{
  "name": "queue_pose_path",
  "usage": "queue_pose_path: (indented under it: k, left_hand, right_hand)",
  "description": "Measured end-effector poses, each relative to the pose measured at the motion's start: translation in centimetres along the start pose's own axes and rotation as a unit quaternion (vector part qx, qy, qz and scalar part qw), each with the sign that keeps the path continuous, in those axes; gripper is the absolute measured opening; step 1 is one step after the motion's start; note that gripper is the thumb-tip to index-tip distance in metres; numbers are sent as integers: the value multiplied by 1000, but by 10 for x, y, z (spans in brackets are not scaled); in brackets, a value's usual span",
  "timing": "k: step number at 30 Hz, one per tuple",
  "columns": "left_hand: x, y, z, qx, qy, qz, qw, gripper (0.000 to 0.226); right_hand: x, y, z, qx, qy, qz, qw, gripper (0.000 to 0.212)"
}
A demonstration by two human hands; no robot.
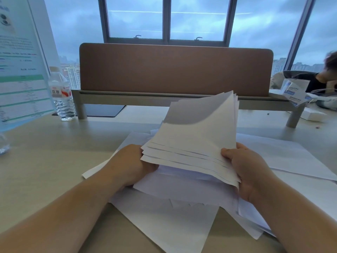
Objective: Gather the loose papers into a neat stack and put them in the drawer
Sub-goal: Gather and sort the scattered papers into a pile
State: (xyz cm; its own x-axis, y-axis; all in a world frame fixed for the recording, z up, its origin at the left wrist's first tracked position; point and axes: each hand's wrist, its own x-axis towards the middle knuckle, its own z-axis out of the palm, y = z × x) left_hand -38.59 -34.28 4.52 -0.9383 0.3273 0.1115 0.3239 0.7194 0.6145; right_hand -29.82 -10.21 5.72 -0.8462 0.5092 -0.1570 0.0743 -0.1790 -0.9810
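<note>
A sheaf of several white papers (197, 136) is lifted above the desk, its far end curling upward and its near edges fanned unevenly. My left hand (131, 165) grips the sheaf's near left corner, fingers hidden beneath the sheets. My right hand (244, 168) holds the near right edge, thumb on top. More loose white sheets (164, 221) lie spread on the light wooden desk (45, 161) under and around both hands, one large sheet (284, 156) reaching to the right. No drawer is in view.
A brown desk divider (175, 68) on a low shelf stands behind the papers. A water bottle (62, 95) and a standing printed sign (20, 66) are at the left. A dark pad (104, 110) lies under the shelf. Another person (324, 75) sits at the far right, beside boxes.
</note>
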Motion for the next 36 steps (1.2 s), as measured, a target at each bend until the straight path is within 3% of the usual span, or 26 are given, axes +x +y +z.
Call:
queue_pose_path:
  k: [4,6,9,13,14,19,26,30,34,36]
  left_hand:
    - [9,-7,-9,-5,56,-60,997,20]
    - [13,-12,-16,-63,70,-106,990,17]
    - [12,-12,-28,-198,7,-178,964,9]
    - [5,-7,-30,-276,-59,-235,930,6]
    - [4,-5,-29,-281,-63,-246,925,14]
    - [4,3,-21,-119,-17,-177,977,26]
    - [4,-1,-15,-100,-31,-121,987,10]
    - [9,-5,-19,-212,0,-121,970,7]
    - [11,-2,-28,-373,30,-130,918,10]
    - [10,0,-31,-427,21,-131,894,12]
  right_hand:
    - [4,0,-1,-6,11,-9,1000,23]
    - [5,0,-1,-4,10,-11,1000,23]
    - [6,2,-3,-26,7,-19,999,23]
    - [8,8,-2,-104,-20,-37,994,25]
    - [8,9,-1,-130,-25,-41,990,26]
    - [6,13,6,-230,-49,-58,970,19]
    - [4,15,5,-236,-77,-43,968,18]
    - [1,11,6,-211,-70,-38,974,15]
    - [-1,4,6,-176,-30,-59,982,12]
    - [-1,1,4,-98,-41,-28,994,17]
